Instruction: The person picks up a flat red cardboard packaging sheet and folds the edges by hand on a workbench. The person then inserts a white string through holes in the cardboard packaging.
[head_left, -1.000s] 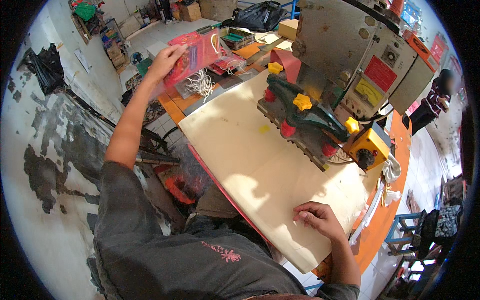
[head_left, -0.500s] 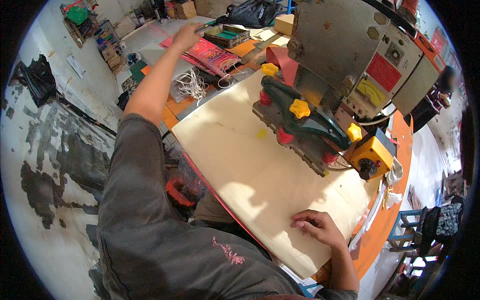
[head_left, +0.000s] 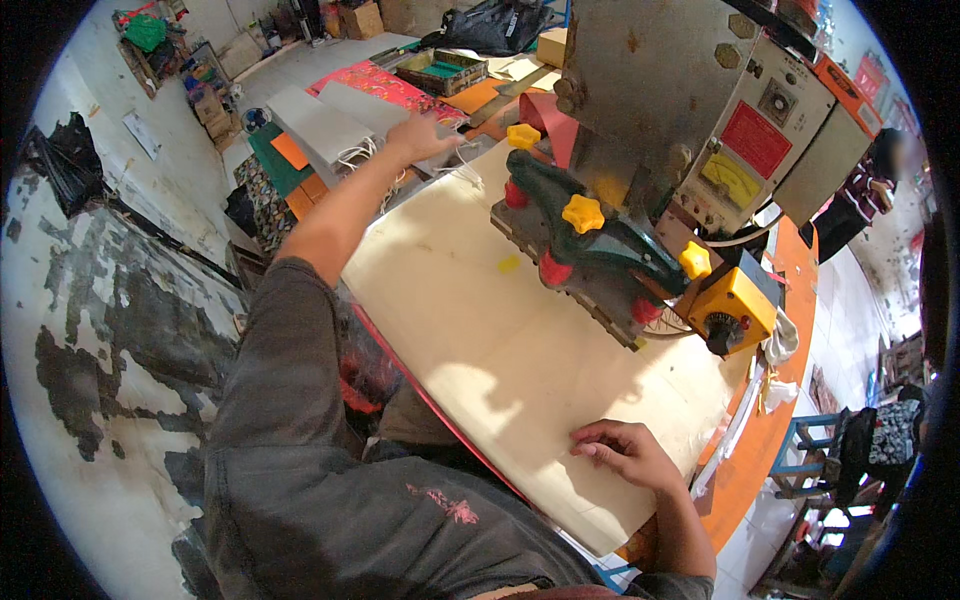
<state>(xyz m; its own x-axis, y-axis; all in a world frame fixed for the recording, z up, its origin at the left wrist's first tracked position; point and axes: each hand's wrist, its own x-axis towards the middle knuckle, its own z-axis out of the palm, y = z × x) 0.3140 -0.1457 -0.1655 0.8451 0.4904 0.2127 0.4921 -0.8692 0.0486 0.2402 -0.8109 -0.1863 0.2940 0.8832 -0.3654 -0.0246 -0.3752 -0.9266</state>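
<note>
Left arm (head_left: 338, 222) outstretched, right arm (head_left: 686, 525) bent, right fingers (head_left: 602, 430) loosely curled.

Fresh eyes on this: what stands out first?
The big grey machine at upper right, with yellow star knobs below it. Next, the broad cream sheet mid-picture, the right hand over its near end. Then the left hand by white strings beyond the sheet.

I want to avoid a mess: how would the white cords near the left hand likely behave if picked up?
The white cords would probably flop, since they lie in loose curves. They are likely light, as each strand looks thin. They may also snag on one another, because the visible strands overlap.
</note>
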